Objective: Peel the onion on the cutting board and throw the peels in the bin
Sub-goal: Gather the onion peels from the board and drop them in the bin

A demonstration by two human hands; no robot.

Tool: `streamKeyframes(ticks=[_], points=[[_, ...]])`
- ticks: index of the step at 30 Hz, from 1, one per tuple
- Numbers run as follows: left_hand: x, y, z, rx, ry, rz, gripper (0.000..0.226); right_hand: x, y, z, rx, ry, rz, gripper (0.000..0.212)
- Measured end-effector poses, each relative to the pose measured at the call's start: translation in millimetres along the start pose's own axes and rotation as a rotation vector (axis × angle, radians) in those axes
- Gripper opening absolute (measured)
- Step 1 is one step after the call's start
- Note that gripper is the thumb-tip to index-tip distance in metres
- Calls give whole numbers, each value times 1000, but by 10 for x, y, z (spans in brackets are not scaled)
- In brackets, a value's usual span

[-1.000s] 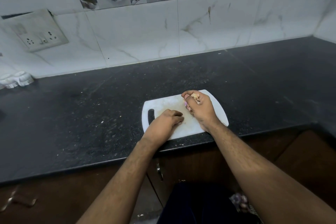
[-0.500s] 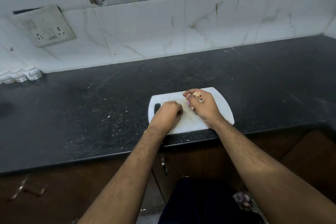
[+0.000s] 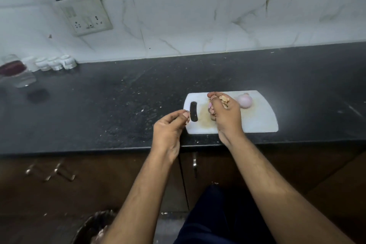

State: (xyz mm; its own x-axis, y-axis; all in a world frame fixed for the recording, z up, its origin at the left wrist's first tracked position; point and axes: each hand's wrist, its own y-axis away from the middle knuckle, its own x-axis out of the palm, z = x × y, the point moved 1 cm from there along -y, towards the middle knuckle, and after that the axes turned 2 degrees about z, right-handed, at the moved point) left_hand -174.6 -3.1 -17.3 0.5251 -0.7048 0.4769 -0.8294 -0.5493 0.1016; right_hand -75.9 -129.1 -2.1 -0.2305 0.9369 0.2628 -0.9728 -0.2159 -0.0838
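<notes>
Pink peeled onion [image 3: 245, 100], one, on one board [image 3: 257, 121]; right hand [image 3: 224, 114] clutches peels [image 3: 224, 101]; left hand's [image 3: 168, 130] fingers pinch a scrap.

Both hands [image 3: 170, 128] [image 3: 225, 117] with curled fingers [image 3: 213, 96]

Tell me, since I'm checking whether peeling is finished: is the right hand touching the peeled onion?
Apart. The head view shows the right hand gripping peels, with bare white cutting board showing between it and the peeled onion.

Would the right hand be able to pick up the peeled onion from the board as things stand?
Probably not yet: the onion lies bare just beside the right hand, but that hand grips a bunch of peels, so its fingers are occupied.
</notes>
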Motion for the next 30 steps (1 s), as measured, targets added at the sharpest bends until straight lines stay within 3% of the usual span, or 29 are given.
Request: streamKeyframes(ticks=[4,8,12,18,28,30], points=[[-338,345,-53,-101,501,-135,15,425,509,-92,181,-267,33,17],[-669,710,-74,-71,775,-229,24,766,1060,-323,458,-503,130,10],[-905,1037,-129,-15,889,-324,12,1057,1548,-561,647,-603,150,7],[-1377,1383,-173,92,922,-547,31,1437,2069,-794,746,-710,148,12],[-2140,1567,18,216,932,-810,45,1861,2497,-1467,904,-413,296,56],[-2327,1539,92,215,935,-862,43,1956,2546,-1654,926,-379,311,46]])
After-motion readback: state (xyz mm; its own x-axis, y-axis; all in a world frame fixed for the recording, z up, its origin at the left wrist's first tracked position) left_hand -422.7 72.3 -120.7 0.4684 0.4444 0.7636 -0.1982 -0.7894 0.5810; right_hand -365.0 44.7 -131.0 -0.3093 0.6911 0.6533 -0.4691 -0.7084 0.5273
